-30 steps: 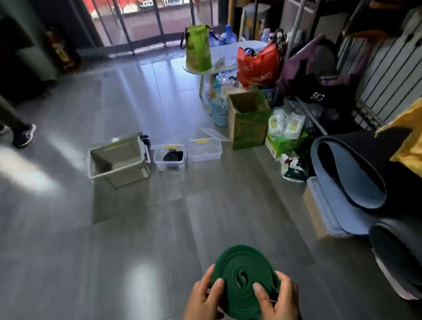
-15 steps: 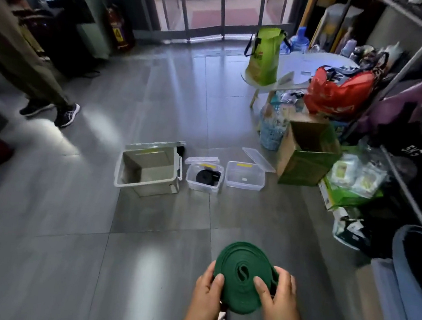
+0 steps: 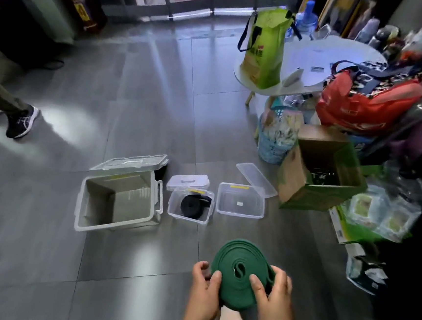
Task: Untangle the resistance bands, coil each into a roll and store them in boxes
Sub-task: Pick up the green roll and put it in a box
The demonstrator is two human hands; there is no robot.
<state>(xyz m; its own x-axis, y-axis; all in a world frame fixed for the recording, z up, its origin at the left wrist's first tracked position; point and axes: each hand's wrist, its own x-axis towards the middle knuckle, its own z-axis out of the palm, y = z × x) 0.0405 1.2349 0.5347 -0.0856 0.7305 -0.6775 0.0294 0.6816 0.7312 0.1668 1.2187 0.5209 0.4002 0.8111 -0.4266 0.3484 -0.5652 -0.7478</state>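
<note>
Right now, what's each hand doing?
Left hand: grips the coiled dark green flat resistance band.
Right hand: grips the same band, opposite side.

Matt rubbery green band (image 3: 238, 284), clear glossy plastic boxes (image 3: 240, 200), glossy tile floor (image 3: 138, 107), cardboard carton (image 3: 318, 169)

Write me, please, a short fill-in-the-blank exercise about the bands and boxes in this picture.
1. The left hand and right hand together hold a coiled band coloured ____.
2. The black band lies in the small box, which stands ____ the large box and the shallow box.
3. In that row, the large box stands farthest ____.
Missing words: green; between; left.
</note>
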